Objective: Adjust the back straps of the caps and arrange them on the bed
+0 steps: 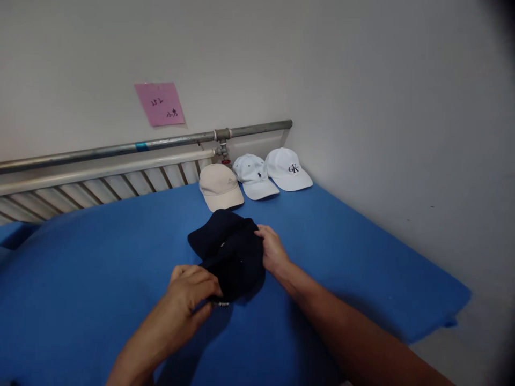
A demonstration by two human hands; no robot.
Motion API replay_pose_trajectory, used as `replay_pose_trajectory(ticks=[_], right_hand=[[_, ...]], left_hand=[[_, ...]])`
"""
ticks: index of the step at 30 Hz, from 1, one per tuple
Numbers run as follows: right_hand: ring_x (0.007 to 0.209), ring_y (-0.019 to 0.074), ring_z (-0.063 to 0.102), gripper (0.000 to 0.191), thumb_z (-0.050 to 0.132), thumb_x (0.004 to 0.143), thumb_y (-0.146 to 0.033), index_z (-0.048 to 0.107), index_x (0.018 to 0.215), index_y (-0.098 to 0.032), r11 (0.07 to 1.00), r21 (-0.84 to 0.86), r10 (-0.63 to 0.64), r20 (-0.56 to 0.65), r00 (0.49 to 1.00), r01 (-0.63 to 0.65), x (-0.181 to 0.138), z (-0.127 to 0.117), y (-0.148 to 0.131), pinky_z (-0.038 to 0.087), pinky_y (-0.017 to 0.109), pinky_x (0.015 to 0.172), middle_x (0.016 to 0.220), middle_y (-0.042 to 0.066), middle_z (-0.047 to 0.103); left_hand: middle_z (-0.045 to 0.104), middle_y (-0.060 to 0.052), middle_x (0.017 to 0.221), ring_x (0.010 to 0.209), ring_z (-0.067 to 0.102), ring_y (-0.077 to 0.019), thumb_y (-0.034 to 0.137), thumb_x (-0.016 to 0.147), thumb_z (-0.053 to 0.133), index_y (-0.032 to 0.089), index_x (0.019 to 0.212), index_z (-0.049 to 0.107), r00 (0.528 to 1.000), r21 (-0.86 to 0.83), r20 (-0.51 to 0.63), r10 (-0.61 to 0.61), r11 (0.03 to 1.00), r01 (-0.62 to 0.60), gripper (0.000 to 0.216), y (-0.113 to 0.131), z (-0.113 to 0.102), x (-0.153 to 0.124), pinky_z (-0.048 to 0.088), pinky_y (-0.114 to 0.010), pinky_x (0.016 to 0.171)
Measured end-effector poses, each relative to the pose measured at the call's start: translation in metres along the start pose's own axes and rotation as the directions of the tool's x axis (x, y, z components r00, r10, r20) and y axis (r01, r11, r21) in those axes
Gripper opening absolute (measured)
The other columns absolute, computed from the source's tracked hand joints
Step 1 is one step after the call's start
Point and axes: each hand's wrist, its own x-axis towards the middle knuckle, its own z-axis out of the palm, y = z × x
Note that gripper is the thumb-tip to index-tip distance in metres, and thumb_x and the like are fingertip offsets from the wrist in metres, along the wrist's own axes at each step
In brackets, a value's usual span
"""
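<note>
A dark navy cap (229, 252) lies on the blue mat (100, 268) in front of me. My left hand (191, 292) is closed on the cap's near edge by its back strap. My right hand (271, 249) grips the cap's right side, fingers curled over the fabric. Behind it three caps sit in a row by the wall: a beige cap (219, 186), a pale blue cap (253, 176) with a small dark logo, and a white cap (286, 169) with black letters.
A metal pipe (161, 143) and a white slatted radiator (92, 185) run along the wall at the back left. A pink paper note (160, 103) is stuck on the wall above. The mat's right edge (442, 305) ends short of the right wall.
</note>
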Motion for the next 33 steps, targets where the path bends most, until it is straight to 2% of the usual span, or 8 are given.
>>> replay_pose_trajectory(ticks=[4, 7, 10, 16, 20, 24, 29, 33], right_hand=[[0.112, 0.0195, 0.053, 0.032, 0.054, 0.076, -0.017, 0.056, 0.108, -0.024, 0.921, -0.210, -0.358, -0.117, 0.926, 0.330, -0.021, 0.004, -0.043, 0.040, 0.037, 0.097, 0.119, 0.005, 0.058], [0.111, 0.0181, 0.055, 0.027, 0.049, 0.083, -0.009, 0.059, 0.105, -0.021, 0.607, -0.293, -0.631, 0.387, 0.672, 0.739, -0.049, 0.022, -0.067, 0.041, 0.037, 0.099, 0.116, 0.006, 0.062], [0.114, 0.0185, 0.054, 0.030, 0.048, 0.083, -0.005, 0.060, 0.108, -0.017, 0.418, -0.287, -0.512, 0.709, 0.484, 0.862, -0.064, 0.041, -0.068, 0.041, 0.035, 0.099, 0.121, 0.010, 0.061], [0.090, 0.0194, 0.059, 0.022, 0.051, 0.089, -0.015, 0.063, 0.107, -0.014, 0.405, -0.512, -0.086, 0.803, 0.589, 0.757, -0.043, 0.043, -0.042, 0.044, 0.035, 0.083, 0.100, 0.011, 0.065], [0.083, 0.0153, 0.059, 0.017, 0.055, 0.087, -0.015, 0.069, 0.097, -0.014, 0.656, -0.461, 0.016, 0.800, 0.600, 0.598, -0.033, 0.035, -0.037, 0.043, 0.027, 0.075, 0.092, 0.007, 0.066], [0.070, 0.0122, 0.056, 0.005, 0.062, 0.079, -0.016, 0.068, 0.079, -0.017, 0.879, -0.412, 0.142, 0.705, 0.695, 0.239, -0.033, 0.033, -0.037, 0.041, 0.024, 0.065, 0.076, 0.000, 0.064], [0.058, 0.0094, 0.054, 0.010, 0.065, 0.076, -0.025, 0.057, 0.077, -0.018, 0.992, -0.079, 0.122, 0.527, 0.841, -0.095, -0.033, 0.031, -0.045, 0.042, 0.023, 0.060, 0.062, -0.004, 0.059], [0.042, 0.0047, 0.042, 0.023, 0.069, 0.070, -0.026, 0.055, 0.086, -0.018, 0.939, 0.215, 0.125, 0.512, 0.850, -0.268, -0.037, 0.029, -0.056, 0.042, 0.022, 0.049, 0.062, -0.006, 0.059]], left_hand=[[0.068, 0.001, 0.103, 0.099, 0.059, -0.0195, 0.011, 0.085, 0.050, 0.030, 0.101, 0.065, 0.999, -0.069, 0.040, -0.036, 0.997, 0.039, 0.029, 0.002, -0.005, -0.004, 0.034, -0.041, 0.092], [0.069, 0.002, 0.099, 0.100, 0.059, -0.0178, 0.007, 0.083, 0.050, 0.027, 0.098, 0.064, 0.999, -0.124, 0.033, 0.013, 0.992, -0.009, 0.029, 0.008, -0.004, -0.002, 0.031, -0.040, 0.099], [0.068, 0.000, 0.094, 0.095, 0.058, -0.0175, 0.005, 0.079, 0.049, 0.022, 0.091, 0.063, 0.999, -0.202, 0.023, -0.033, 0.979, 0.037, 0.025, 0.014, -0.004, 0.000, 0.038, -0.035, 0.092], [0.067, -0.001, 0.096, 0.088, 0.058, -0.0169, 0.013, 0.086, 0.045, 0.022, 0.096, 0.064, 0.992, -0.308, 0.046, -0.118, 0.943, 0.127, 0.024, 0.010, 0.001, 0.008, 0.042, -0.031, 0.081], [0.066, -0.001, 0.092, 0.084, 0.057, -0.0166, 0.023, 0.088, 0.048, 0.020, 0.101, 0.065, 0.983, -0.430, 0.056, -0.172, 0.885, 0.180, 0.022, 0.000, 0.003, 0.012, 0.043, -0.028, 0.077], [0.064, -0.002, 0.087, 0.080, 0.054, -0.0167, 0.035, 0.087, 0.054, 0.019, 0.098, 0.067, 0.977, -0.557, 0.058, -0.203, 0.806, 0.201, 0.023, -0.010, 0.007, 0.010, 0.042, -0.027, 0.071], [0.061, -0.001, 0.084, 0.078, 0.051, -0.0147, 0.037, 0.087, 0.058, 0.021, 0.099, 0.067, 0.963, -0.701, 0.000, -0.270, 0.686, 0.193, 0.021, -0.018, 0.012, 0.010, 0.039, -0.026, 0.070], [0.062, 0.000, 0.088, 0.076, 0.050, -0.0124, 0.036, 0.082, 0.066, 0.023, 0.097, 0.066, 0.919, -0.813, -0.084, -0.386, 0.560, 0.161, 0.020, -0.027, 0.017, 0.010, 0.038, -0.024, 0.068]])
